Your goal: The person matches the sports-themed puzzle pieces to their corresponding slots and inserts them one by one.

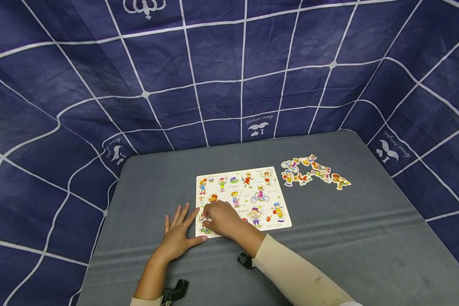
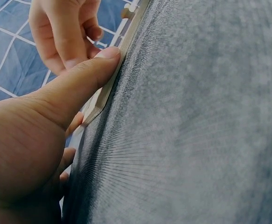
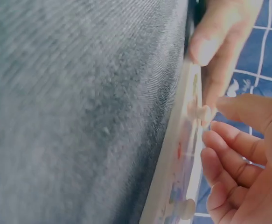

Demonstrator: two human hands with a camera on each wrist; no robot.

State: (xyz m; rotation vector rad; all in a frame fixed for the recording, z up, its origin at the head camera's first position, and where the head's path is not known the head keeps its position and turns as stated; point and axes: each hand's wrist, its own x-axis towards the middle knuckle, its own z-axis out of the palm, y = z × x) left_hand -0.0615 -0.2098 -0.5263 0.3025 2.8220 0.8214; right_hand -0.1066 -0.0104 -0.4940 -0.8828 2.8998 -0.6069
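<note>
Puzzle board point(image 1: 269, 206): apparently part-filled. Your right hand point(image 1: 222, 219): narrowed at near-left knob point(image 3: 204, 114); whether pinching, cannot tell. Your left hand point(image 1: 177, 239): spread, board's left edge. Outstanding: loose pieces point(image 1: 321, 174), right.

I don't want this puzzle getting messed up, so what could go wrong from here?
Possibly three things. The right hand is right by a knob and could jostle it. The left hand steadies just the near-left corner of the puzzle board, so the board might swivel if pushed. The loose pieces lie crowded together beside the board, so picking one up might drag a neighbour.
</note>
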